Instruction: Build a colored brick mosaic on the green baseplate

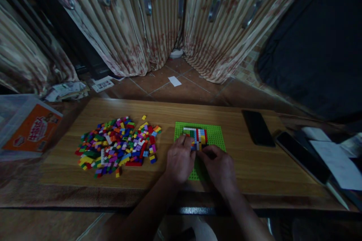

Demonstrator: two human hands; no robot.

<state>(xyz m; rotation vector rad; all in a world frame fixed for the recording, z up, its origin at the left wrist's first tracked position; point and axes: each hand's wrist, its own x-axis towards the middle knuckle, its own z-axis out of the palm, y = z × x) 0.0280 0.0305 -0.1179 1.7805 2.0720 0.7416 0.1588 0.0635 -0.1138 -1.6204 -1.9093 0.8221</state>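
A green studded baseplate point(216, 133) lies on the wooden board, carrying a low build of toy bricks point(201, 132) in white, red, blue, green and yellow. My left hand point(180, 158) is over the plate's left side, its curled fingers closed against the near-left part of the build and covering some bricks. From the right, my right hand point(220, 165) reaches the near edge of the build with thumb and fingers pinched together. Small bricks show between the two hands, but the fingertips hide exactly which one is gripped.
A large heap of loose bricks point(113, 145) spreads over the left of the wooden board point(166, 115). To the right lie a black phone point(258, 128) and another dark flat device point(302, 156), near papers point(336, 162). A clear plastic box with an orange label point(35, 130) stands far left.
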